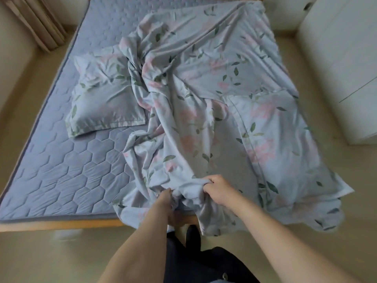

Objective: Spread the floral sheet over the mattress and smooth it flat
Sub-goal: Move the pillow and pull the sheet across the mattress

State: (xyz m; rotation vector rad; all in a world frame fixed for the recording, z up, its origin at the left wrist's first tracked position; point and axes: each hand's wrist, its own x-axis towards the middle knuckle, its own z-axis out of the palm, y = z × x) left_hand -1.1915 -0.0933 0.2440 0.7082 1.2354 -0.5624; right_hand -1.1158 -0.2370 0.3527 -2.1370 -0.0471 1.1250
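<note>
The floral sheet (pixel 204 94), pale blue with pink flowers and green leaves, lies crumpled over the right half of the quilted blue mattress (pixel 67 172). Its near edge is bunched at the foot of the bed and part of it hangs over the near right corner. My right hand (pixel 219 189) is closed on a fold of that bunched edge. My left hand (pixel 168 199) reaches into the same bunch just to the left, its fingers buried in the cloth and mostly hidden.
A pillow (pixel 106 97) in matching floral cloth lies on the left-middle of the mattress, its right side under the sheet. A wooden bed frame (pixel 61 222) edges the near side. A white cabinet (pixel 344 64) stands to the right, curtains (pixel 38 21) at the far left.
</note>
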